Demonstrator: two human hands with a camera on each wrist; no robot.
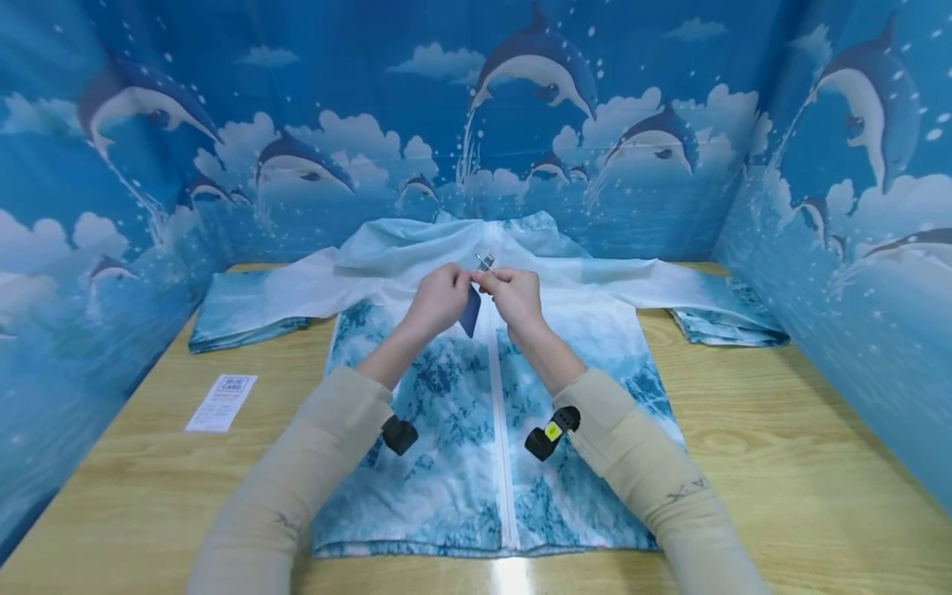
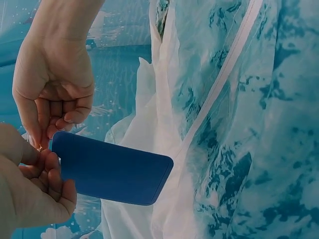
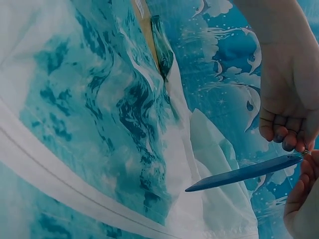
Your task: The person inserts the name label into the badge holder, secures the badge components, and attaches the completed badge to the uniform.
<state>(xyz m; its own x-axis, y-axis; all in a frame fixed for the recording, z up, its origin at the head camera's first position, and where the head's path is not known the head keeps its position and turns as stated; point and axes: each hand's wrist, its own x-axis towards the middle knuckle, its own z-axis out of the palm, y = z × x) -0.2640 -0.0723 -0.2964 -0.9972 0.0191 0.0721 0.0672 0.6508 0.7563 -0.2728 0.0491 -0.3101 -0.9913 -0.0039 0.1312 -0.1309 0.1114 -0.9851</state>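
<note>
A white-and-teal zip-up jacket (image 1: 416,487) lies spread on the table, front up, its collar at the far end. Over its upper front, my left hand (image 1: 440,297) and right hand (image 1: 513,297) meet at the fingertips. Between them dangles a flat, dark blue hang tag (image 2: 114,169) with rounded corners. In both wrist views, the thumb and finger of each hand pinch a tiny shiny fastener (image 3: 305,152) at the tag's end; fingers partly hide it. A small silvery thing (image 1: 486,262), kind unclear, shows just beyond the right fingertips. The jacket's white zipper (image 1: 500,430) runs down its middle.
A printed white card (image 1: 221,402) lies on the wooden table (image 1: 781,463) left of the jacket. Both sleeves (image 1: 249,302) spread outward, their ends folded back. Dolphin-patterned blue curtains (image 1: 461,198) close in the back and both sides.
</note>
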